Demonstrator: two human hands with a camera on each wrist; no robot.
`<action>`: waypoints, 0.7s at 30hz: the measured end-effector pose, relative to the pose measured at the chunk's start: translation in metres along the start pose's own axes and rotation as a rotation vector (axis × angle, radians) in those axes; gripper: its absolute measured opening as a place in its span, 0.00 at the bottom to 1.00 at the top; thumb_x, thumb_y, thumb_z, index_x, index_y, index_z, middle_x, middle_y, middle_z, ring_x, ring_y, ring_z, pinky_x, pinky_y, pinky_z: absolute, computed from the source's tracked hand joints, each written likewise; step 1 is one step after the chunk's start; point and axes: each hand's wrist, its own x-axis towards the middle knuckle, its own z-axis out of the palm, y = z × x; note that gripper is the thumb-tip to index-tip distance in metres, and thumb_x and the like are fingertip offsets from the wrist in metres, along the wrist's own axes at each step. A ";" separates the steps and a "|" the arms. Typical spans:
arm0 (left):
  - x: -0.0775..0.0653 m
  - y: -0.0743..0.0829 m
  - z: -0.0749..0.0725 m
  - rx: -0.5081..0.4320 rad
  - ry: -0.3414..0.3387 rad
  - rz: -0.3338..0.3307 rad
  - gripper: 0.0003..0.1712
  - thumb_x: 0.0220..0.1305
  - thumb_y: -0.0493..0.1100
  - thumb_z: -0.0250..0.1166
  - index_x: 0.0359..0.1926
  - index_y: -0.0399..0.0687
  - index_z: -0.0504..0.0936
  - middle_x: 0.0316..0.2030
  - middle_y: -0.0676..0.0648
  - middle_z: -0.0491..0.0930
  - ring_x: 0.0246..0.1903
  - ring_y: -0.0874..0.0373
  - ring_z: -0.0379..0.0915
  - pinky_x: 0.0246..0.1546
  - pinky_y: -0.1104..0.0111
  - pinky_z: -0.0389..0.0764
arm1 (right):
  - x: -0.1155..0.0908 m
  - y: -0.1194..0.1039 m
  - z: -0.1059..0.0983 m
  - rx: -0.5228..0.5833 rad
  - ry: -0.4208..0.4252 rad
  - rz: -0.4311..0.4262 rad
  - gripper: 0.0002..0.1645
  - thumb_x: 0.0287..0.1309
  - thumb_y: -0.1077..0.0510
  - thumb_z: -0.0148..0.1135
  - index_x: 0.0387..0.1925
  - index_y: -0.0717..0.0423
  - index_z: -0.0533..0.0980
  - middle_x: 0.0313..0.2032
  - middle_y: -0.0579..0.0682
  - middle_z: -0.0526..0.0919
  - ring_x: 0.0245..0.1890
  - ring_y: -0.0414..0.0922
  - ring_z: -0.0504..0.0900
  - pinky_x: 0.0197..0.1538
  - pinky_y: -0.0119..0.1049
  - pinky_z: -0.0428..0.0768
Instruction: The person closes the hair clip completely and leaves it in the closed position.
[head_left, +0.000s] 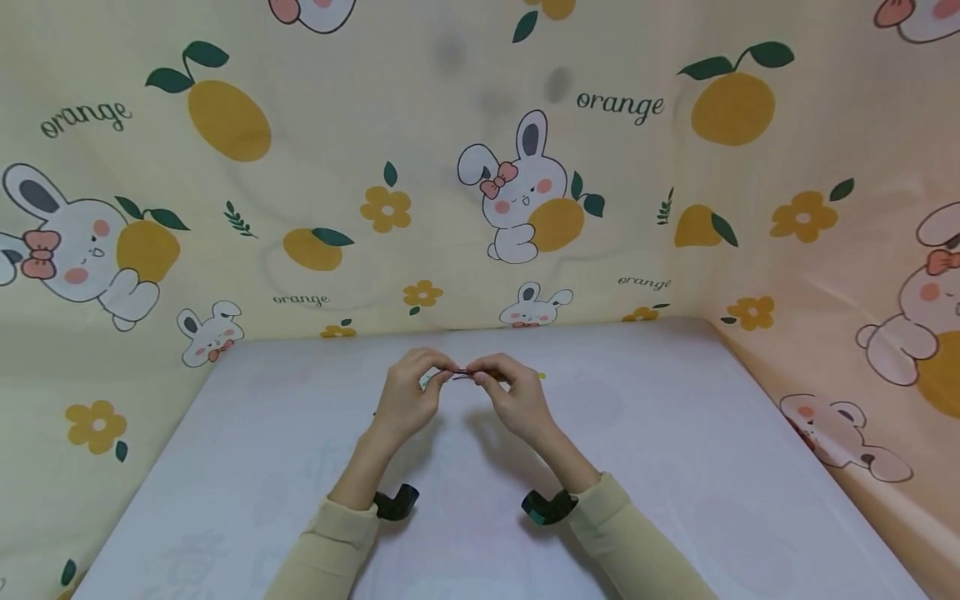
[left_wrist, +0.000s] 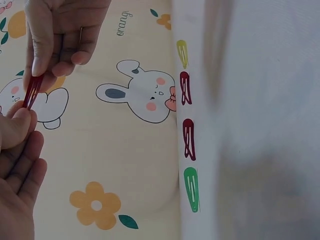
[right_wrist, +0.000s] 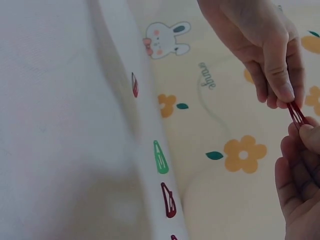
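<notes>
A dark red snap hair clip [left_wrist: 33, 93] is held up between both hands. My left hand [head_left: 409, 395] pinches one end with thumb and fingers. The other end is pinched by my right hand [head_left: 519, 397]. In the left wrist view the left hand [left_wrist: 20, 155] is low and the right hand [left_wrist: 67, 35] above. In the right wrist view the same clip [right_wrist: 297, 116] spans the left hand [right_wrist: 265, 50] and right hand [right_wrist: 305, 175]. Whether it is bent open or snapped flat, I cannot tell.
Several more clips lie in a row on the white table [head_left: 637, 467]: a yellow clip [left_wrist: 182, 53], dark red clips [left_wrist: 185, 88] [left_wrist: 188, 139], a green clip [left_wrist: 191, 189] and a red clip [right_wrist: 135, 85]. A cream rabbit-and-orange print cloth [head_left: 420, 100] hangs behind and at the sides.
</notes>
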 end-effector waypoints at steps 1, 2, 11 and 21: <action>0.000 0.000 0.000 -0.001 0.001 0.000 0.11 0.59 0.23 0.71 0.36 0.41 0.87 0.36 0.47 0.86 0.43 0.50 0.81 0.47 0.55 0.82 | 0.000 0.000 0.000 0.000 -0.001 -0.004 0.07 0.66 0.74 0.63 0.44 0.70 0.83 0.41 0.62 0.88 0.41 0.58 0.87 0.47 0.32 0.82; 0.000 0.000 0.001 -0.002 0.002 0.002 0.11 0.59 0.22 0.71 0.36 0.42 0.87 0.35 0.47 0.86 0.43 0.50 0.81 0.47 0.55 0.82 | 0.000 0.001 0.000 0.000 -0.002 -0.007 0.07 0.65 0.74 0.63 0.43 0.70 0.83 0.41 0.62 0.88 0.41 0.58 0.87 0.47 0.32 0.81; 0.000 0.000 0.001 -0.012 0.002 0.003 0.12 0.58 0.21 0.71 0.35 0.42 0.87 0.35 0.47 0.86 0.42 0.50 0.81 0.46 0.54 0.82 | 0.000 0.001 0.000 -0.008 -0.009 -0.012 0.07 0.65 0.74 0.64 0.43 0.70 0.83 0.41 0.62 0.87 0.42 0.58 0.86 0.47 0.32 0.81; 0.000 -0.003 0.001 -0.028 0.002 0.023 0.12 0.57 0.22 0.72 0.35 0.42 0.87 0.34 0.48 0.87 0.42 0.51 0.82 0.46 0.56 0.82 | -0.002 0.003 -0.001 -0.020 -0.019 0.000 0.07 0.66 0.73 0.63 0.43 0.69 0.83 0.41 0.61 0.87 0.41 0.56 0.86 0.47 0.33 0.82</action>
